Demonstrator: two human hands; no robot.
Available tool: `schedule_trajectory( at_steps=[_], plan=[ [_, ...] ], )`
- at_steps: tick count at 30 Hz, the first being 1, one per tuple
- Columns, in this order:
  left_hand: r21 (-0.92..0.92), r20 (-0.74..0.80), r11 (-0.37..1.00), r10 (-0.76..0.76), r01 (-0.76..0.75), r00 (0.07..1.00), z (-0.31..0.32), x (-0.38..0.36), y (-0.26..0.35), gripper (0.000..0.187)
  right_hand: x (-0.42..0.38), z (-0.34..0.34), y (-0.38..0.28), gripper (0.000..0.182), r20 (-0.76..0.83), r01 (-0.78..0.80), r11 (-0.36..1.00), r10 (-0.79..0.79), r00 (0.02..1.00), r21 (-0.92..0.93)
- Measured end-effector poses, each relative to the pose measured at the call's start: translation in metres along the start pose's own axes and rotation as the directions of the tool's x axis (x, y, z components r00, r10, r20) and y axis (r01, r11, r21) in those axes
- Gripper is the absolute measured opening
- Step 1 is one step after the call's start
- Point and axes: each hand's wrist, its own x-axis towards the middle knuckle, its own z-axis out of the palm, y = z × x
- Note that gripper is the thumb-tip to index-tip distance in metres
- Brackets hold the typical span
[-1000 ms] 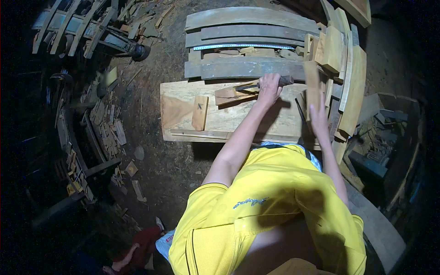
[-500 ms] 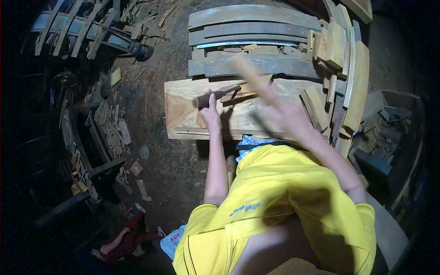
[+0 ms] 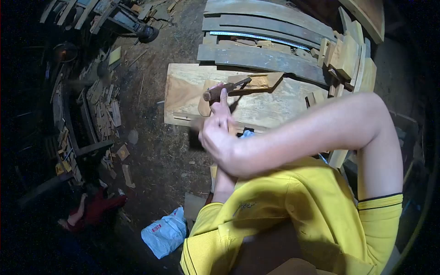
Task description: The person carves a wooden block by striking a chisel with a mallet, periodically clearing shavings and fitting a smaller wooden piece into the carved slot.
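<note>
My left hand [image 3: 221,103] is wrapped round the wooden handle of a chisel [image 3: 229,89]. The chisel's dark blade points right and reaches over a small wood block [image 3: 275,81] with a pale, freshly cut face. My right hand [image 3: 217,137] crosses in front of my left forearm, closed and blurred. A short stretch of a wooden stick [image 3: 232,129] shows beside its fingers; the rest is hidden. Under the block lies a thick, pale wooden board [image 3: 183,87], and a small rounded wood piece [image 3: 204,107] rests near my left hand.
Long grey planks [image 3: 261,56] lie beyond the board, with a measuring strip [image 3: 256,38] among them. Cut timber [image 3: 346,62] is stacked at the right. Scrap wood [image 3: 103,98] litters the floor at left. A plastic bag [image 3: 165,233] and a person in dark red [image 3: 98,206] are lower left.
My right hand has swung with the stick from the right side of the board across to my left forearm. My left hand keeps the chisel at the block. The view has shifted.
</note>
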Motion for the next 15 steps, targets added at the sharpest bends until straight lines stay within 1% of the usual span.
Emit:
schedule_trajectory(
  at_steps=[1,2,3,4,5,6,7,8,9,10,11,12,13,14,15],
  plan=[
    [-0.484,0.030,0.867,0.147,-0.115,0.989,0.011,0.014,-0.031,0.024,-0.009,-0.010,0.008,0.041,-0.165,0.164,0.817,-0.086,0.983,0.552],
    [-0.483,0.034,0.868,0.148,-0.113,0.988,0.011,0.015,-0.039,0.024,0.015,0.000,-0.025,0.039,-0.257,0.038,0.873,0.101,0.961,0.486],
    [-0.516,0.055,0.854,0.107,-0.063,0.993,0.011,0.017,-0.043,0.025,0.038,0.014,-0.058,0.040,-0.356,-0.106,0.897,0.275,0.893,0.429],
    [-0.547,0.079,0.837,0.066,-0.012,0.995,0.011,0.019,-0.050,0.027,0.038,0.024,-0.049,0.040,-0.342,0.045,0.718,0.274,0.899,0.695],
    [-0.544,0.084,0.839,0.065,-0.009,0.994,0.012,0.020,-0.061,0.027,0.041,0.043,-0.037,0.041,-0.332,0.189,0.447,0.268,0.905,0.875],
    [-0.581,0.112,0.814,0.088,-0.007,0.990,0.014,0.022,-0.074,0.028,0.051,0.073,-0.034,0.049,-0.221,0.037,0.423,0.396,0.891,0.905],
    [-0.618,0.136,0.786,0.117,-0.008,0.984,0.016,0.024,-0.080,0.028,0.056,0.101,-0.039,0.057,-0.109,-0.115,0.382,0.518,0.849,0.917],
    [-0.571,0.143,0.821,0.116,-0.014,0.983,0.014,0.024,-0.068,0.027,0.040,0.108,-0.042,0.058,-0.147,-0.070,0.345,0.562,0.814,0.936],
    [-0.579,0.138,0.815,0.118,-0.017,0.983,0.014,0.026,-0.063,0.027,0.016,0.111,-0.041,0.060,-0.183,-0.019,0.314,0.599,0.780,0.949],
    [-0.619,0.130,0.777,-0.042,0.114,0.991,0.012,0.024,-0.063,0.026,-0.010,0.108,-0.038,0.057,-0.084,-0.004,0.159,0.538,0.839,0.987],
    [-0.652,0.134,0.720,-0.199,0.237,0.971,0.009,0.021,-0.063,0.025,-0.031,0.106,-0.039,0.055,0.009,-0.007,-0.005,0.462,0.887,1.000],
    [-0.688,0.112,0.693,-0.192,0.215,0.975,0.010,0.018,-0.069,0.022,-0.042,0.117,-0.054,0.055,0.008,0.070,-0.107,0.601,0.799,0.992],
    [-0.688,0.117,0.692,-0.189,0.217,0.975,0.014,0.022,-0.068,0.022,-0.054,0.130,-0.071,0.055,0.029,0.163,-0.195,0.723,0.691,0.967],
    [-0.683,0.134,0.704,-0.138,0.192,0.981,0.015,0.026,-0.067,0.028,-0.072,0.136,-0.080,0.056,0.200,0.091,-0.324,0.756,0.623,0.942],
    [-0.675,0.153,0.718,-0.088,0.170,0.984,0.016,0.027,-0.067,0.035,-0.090,0.142,-0.087,0.058,0.370,0.034,-0.459,0.757,0.539,0.888]
  ],
)
